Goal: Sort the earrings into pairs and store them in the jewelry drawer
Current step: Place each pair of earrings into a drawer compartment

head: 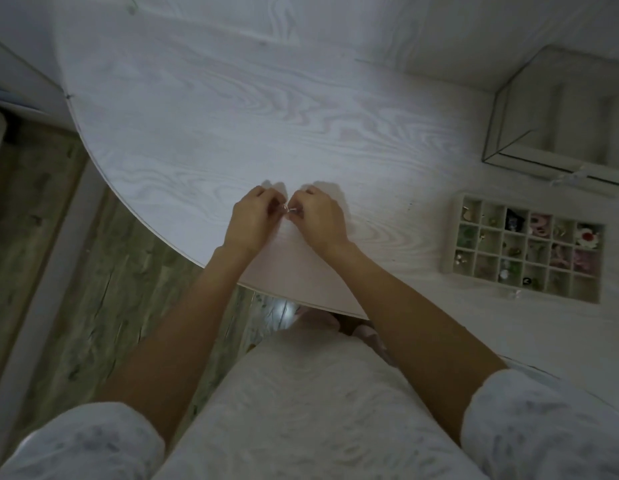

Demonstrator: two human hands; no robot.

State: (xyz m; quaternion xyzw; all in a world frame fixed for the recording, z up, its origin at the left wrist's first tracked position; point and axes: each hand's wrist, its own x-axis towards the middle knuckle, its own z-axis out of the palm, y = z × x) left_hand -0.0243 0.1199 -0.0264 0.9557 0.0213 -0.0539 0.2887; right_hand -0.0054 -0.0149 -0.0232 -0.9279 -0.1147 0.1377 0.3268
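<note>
Earring [288, 209] pinched between left hand [254, 216], right hand [318, 216] (fingers curled).

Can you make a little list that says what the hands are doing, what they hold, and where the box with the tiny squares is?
left hand: pinches a small earring with curled fingers
right hand: pinches the same tiny piece from the other side
hands' place: close together, above the near edge of the white table
jewelry drawer: on the table to the person's right, its squares holding small colourful pieces
glass case: behind the drawer
</note>
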